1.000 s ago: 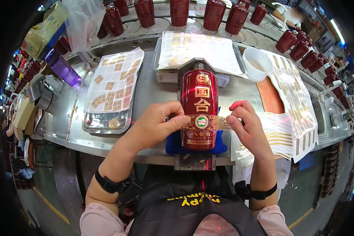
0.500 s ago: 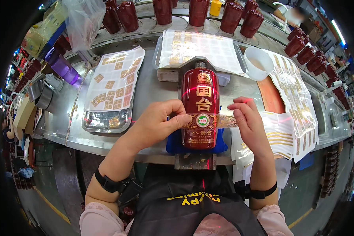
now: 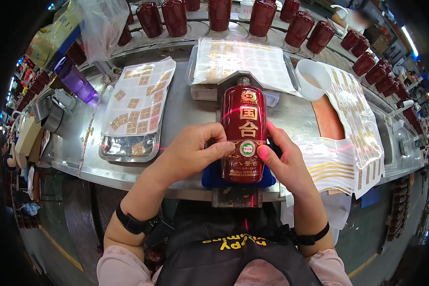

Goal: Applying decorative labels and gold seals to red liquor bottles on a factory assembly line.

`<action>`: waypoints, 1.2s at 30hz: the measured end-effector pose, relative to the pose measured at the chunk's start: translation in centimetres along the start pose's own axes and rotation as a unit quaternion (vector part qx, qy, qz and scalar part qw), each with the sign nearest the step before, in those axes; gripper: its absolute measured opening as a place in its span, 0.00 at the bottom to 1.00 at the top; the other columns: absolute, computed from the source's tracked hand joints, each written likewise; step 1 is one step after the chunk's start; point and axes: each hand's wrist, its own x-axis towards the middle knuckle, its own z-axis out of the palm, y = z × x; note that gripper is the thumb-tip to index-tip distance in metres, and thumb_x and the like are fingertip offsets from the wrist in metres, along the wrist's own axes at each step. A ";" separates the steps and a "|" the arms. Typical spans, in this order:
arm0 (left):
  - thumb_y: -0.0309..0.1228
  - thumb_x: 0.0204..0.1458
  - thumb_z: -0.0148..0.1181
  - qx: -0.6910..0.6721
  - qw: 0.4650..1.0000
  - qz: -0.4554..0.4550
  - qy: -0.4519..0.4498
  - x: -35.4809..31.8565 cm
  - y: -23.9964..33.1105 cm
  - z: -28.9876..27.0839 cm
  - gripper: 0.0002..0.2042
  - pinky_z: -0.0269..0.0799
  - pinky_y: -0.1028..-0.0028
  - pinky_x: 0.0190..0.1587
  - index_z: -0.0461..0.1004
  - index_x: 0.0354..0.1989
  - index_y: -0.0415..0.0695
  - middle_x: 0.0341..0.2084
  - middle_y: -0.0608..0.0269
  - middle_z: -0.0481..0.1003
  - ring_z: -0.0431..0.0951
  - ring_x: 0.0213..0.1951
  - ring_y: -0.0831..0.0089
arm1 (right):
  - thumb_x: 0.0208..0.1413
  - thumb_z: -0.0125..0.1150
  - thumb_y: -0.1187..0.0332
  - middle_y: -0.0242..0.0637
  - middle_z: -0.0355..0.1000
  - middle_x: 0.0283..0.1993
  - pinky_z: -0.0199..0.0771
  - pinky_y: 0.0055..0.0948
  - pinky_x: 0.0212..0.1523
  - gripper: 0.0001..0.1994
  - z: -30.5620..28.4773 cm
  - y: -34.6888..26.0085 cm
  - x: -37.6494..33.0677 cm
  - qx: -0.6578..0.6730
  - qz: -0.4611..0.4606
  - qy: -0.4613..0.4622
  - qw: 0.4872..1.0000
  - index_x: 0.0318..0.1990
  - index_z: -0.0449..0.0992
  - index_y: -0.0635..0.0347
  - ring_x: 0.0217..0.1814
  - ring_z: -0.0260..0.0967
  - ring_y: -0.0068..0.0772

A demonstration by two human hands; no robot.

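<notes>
From where I stand, the dark red bottle (image 3: 243,128) lies in a dark cradle (image 3: 237,198) at the middle of the near side of the steel table (image 3: 295,114), its front face turned up, its neck pointing away from the person and its base toward the near edge. Its long axis runs almost square to that edge, though how steeply it tilts I cannot tell. A blue cloth (image 3: 209,179) shows on both sides of the base, and the cradle's foot juts out over the table's rim. Open steel lies on either flank: on the left it reaches across to a tray (image 3: 128,151) bearing a sheet of gold squares (image 3: 128,107), on the right to a sheet of gold stripes (image 3: 326,164), while a paper-covered tray (image 3: 243,62) sits close beyond the neck. Both forearms rise from below and angle inward to the bottle's lower half. The left hand (image 3: 195,148) has its thumb laid on the left end of a patterned band (image 3: 238,151), forefinger bent in close above it, a narrow grip; whether it pinches anything I cannot tell. The right hand (image 3: 283,157) keeps a wider grip, thumb against the band's right end beside the round badge (image 3: 248,148), forefinger stretched up along the bottle's right side
</notes>
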 end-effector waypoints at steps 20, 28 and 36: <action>0.43 0.55 0.62 -0.044 0.984 0.037 0.167 -0.5 -2.2 1.7 0.20 0.66 0.70 0.42 0.68 0.40 0.38 0.35 0.57 0.72 0.71 0.39 0.72 | 0.59 0.60 0.57 0.49 0.67 0.55 0.59 0.32 0.62 0.32 0.2 -0.1 -0.1 0.104 0.050 0.010 0.993 0.64 0.60 0.71 0.61 0.62 0.40; 0.47 0.52 0.65 -0.038 0.976 0.071 0.200 -0.6 -3.2 5.0 0.35 0.63 0.63 0.56 0.53 0.54 0.35 0.48 0.46 0.65 0.68 0.53 0.60 | 0.56 0.63 0.57 0.50 0.68 0.53 0.61 0.34 0.60 0.34 0.4 0.0 -0.1 -0.002 0.011 0.008 1.000 0.63 0.61 0.70 0.58 0.65 0.42; 0.44 0.52 0.65 -0.072 0.973 0.067 0.208 -0.4 -3.3 5.2 0.33 0.64 0.65 0.54 0.53 0.55 0.36 0.47 0.46 0.66 0.69 0.50 0.62 | 0.56 0.63 0.66 0.51 0.69 0.57 0.66 0.33 0.58 0.30 -0.3 -0.8 -0.3 0.012 0.012 0.031 0.999 0.64 0.61 0.67 0.60 0.67 0.43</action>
